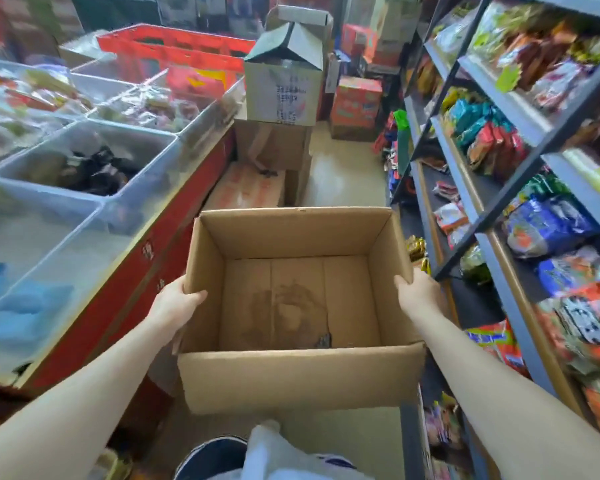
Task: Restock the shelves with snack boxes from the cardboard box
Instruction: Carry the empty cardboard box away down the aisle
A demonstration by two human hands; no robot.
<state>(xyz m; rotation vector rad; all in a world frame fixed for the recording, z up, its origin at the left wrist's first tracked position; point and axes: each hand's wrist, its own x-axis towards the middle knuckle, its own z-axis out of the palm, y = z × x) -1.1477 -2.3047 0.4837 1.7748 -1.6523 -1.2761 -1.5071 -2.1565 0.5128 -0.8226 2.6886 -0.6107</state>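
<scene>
The empty cardboard box [298, 299] hangs level between both hands, left hand [179, 299] and right hand [418, 289] gripping opposite side walls; shelves [465, 188] stand just right.

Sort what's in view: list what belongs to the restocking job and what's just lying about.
Job: cardboard box, empty, gripped by left hand and right hand; shelves holding snack packs.

Lying about: clear bins on the red counter; stacked cartons; red crate.
</scene>
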